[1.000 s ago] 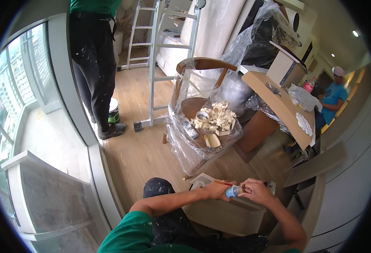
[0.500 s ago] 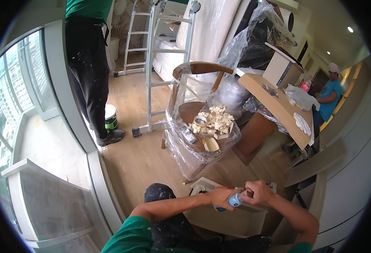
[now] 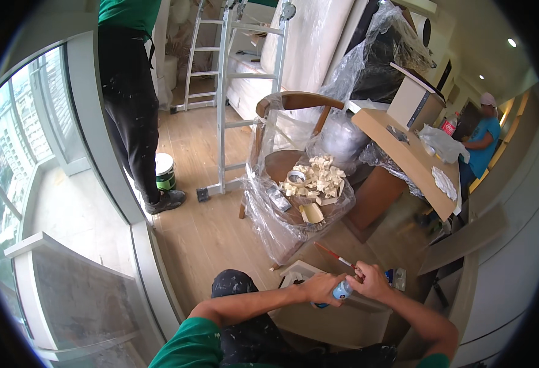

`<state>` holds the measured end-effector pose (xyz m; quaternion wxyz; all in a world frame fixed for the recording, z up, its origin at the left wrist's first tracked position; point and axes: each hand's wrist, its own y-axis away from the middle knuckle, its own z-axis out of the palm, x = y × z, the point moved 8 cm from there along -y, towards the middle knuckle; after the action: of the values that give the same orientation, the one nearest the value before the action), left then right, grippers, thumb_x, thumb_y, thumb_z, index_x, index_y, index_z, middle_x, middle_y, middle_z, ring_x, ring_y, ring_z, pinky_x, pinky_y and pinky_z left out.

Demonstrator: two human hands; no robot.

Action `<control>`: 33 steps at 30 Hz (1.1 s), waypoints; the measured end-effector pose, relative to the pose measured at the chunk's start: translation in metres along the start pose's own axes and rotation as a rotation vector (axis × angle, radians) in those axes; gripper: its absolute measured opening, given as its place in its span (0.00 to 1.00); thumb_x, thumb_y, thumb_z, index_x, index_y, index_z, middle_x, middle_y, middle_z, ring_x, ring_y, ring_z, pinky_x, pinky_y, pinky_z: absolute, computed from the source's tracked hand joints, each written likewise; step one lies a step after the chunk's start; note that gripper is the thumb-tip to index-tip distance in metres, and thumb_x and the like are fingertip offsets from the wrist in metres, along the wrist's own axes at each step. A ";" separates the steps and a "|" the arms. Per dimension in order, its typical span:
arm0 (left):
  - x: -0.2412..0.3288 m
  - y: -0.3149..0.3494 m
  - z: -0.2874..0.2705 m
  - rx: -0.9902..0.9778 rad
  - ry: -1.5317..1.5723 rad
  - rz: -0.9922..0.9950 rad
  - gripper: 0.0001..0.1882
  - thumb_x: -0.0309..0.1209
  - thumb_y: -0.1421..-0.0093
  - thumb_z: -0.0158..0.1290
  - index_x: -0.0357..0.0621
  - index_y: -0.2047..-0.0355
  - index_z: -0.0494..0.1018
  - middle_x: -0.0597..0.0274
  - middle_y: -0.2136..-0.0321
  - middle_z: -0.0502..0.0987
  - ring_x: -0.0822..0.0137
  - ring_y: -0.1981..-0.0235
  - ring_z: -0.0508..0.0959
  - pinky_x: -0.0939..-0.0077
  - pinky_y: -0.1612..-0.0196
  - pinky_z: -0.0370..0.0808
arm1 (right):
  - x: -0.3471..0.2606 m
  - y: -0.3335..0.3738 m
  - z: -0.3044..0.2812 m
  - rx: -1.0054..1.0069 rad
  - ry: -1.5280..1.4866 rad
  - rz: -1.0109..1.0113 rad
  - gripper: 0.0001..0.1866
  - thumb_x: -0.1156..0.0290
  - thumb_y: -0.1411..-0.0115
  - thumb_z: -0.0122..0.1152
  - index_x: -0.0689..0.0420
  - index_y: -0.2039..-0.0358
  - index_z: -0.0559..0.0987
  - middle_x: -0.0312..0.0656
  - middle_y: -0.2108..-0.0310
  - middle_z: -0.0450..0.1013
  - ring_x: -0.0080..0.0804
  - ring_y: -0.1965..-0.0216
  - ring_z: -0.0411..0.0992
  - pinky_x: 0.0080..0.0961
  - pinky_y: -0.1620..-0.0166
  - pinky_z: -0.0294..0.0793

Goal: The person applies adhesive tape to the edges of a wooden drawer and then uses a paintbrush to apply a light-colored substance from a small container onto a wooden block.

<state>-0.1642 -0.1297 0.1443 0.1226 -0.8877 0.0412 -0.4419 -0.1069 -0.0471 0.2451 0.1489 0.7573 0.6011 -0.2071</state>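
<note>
My left hand [image 3: 319, 288] is wrapped round a small plastic bottle [image 3: 342, 291] with a blue label, tilted in front of my knees. Close beside its top end is my right hand [image 3: 372, 283], fingers closed on a slim red-handled tool [image 3: 333, 253]. The tool's handle points up and to the left; its other end is hidden by my fingers. Whether the right fingers also touch the bottle's top, I cannot tell. Below both hands lies a beige box-like piece [image 3: 349, 322], and small packages [image 3: 396, 279] sit just beyond my right wrist.
A plastic-wrapped chair [image 3: 284, 167] ahead bears crumpled masking tape [image 3: 326, 178] and a tape roll [image 3: 296, 178]. Behind it stand a ladder [image 3: 221, 110], a paint bucket [image 3: 165, 170] and a person [image 3: 128, 92]. Cardboard [image 3: 398, 147] and another person [image 3: 482, 138] are at right.
The red-handled tool has swung from nearly level to pointing up and away to the left. My right hand has shifted slightly at the bottle's top; the left still grips the bottle.
</note>
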 end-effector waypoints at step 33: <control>0.021 -0.001 0.000 -0.129 0.147 0.093 0.33 0.41 0.51 0.66 0.45 0.47 0.69 0.49 0.64 0.82 0.44 0.64 0.84 0.54 0.59 0.81 | -0.037 0.024 -0.003 -0.047 0.392 -0.656 0.16 0.59 0.41 0.69 0.55 0.74 0.72 0.40 0.81 0.74 0.40 0.79 0.77 0.36 0.74 0.76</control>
<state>-0.1511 -0.1325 0.1608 0.0822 -0.8561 0.1197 -0.4960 -0.0905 -0.0822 0.2656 -0.0258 0.5462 0.8333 -0.0811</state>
